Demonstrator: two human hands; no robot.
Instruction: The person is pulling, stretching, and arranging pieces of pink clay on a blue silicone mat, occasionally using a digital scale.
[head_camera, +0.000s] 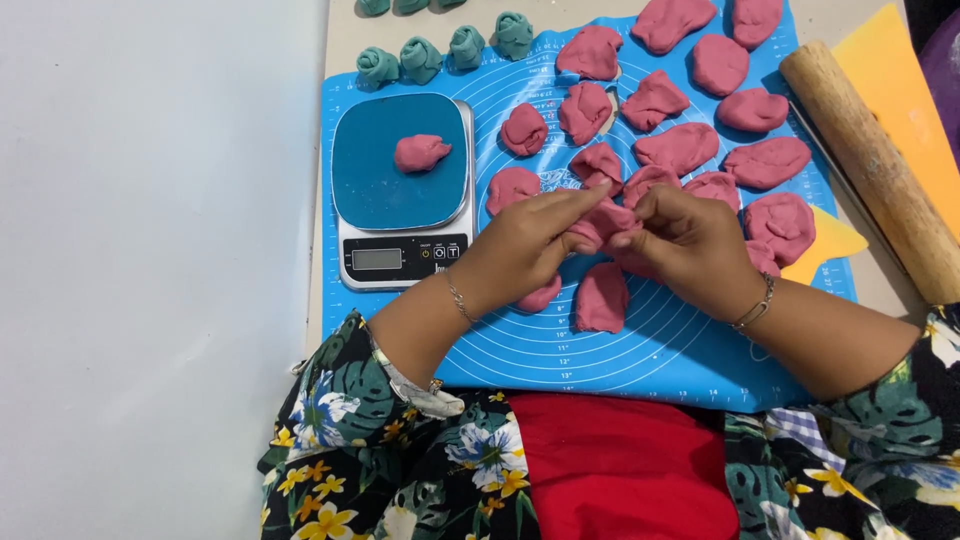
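Both hands meet over the blue silicone mat (650, 350). My left hand (520, 245) and my right hand (690, 240) pinch one lump of pink dough (600, 222) between their fingertips. Another pink piece (602, 298) lies on the mat just below the hands, and a smaller one (540, 297) peeks out under my left wrist. A small pink lump (422, 152) rests on the blue platform of a kitchen scale (400, 255) to the left. Several more pink dough pieces (680, 147) are spread across the far part of the mat.
A wooden rolling pin (870, 165) lies at the right edge of the mat beside yellow sheets (895, 75). Several teal dough twists (420, 58) sit at the far left of the mat. A white surface (150, 250) fills the left side.
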